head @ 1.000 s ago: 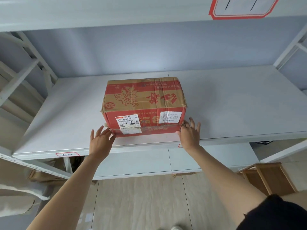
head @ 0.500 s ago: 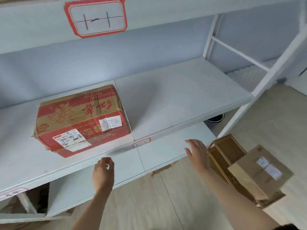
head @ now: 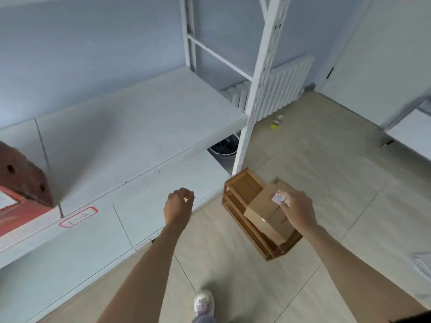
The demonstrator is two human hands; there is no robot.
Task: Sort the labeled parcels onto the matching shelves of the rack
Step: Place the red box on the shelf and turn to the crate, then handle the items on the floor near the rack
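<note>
At the lower right of centre, a plain brown cardboard parcel (head: 268, 212) lies in a wooden crate (head: 242, 185) that stands on the pale tiled floor (head: 326, 183), just beside the foot of the white rack's perforated upright (head: 261, 80). The parcel is a small taped carton, tilted in the crate, with a white printed label (head: 278, 197) near its upper corner; the print is too small to read. The right hand (head: 297, 209) hangs over the parcel's top with fingers spread wide, its fingertips at the label; whether they touch the cardboard cannot be told. The left hand (head: 178, 206) floats in mid-frame in front of the lower shelf (head: 140, 201), fingers loosely curled and holding nothing. At the far left edge, a red printed carton (head: 21, 183) sits on the middle shelf (head: 128, 127), only its corner in frame, blurred. A red-bordered tag (head: 78, 216) is stuck on that shelf's front lip below the carton. A white sneaker (head: 204, 301) shows at the bottom centre.
</note>
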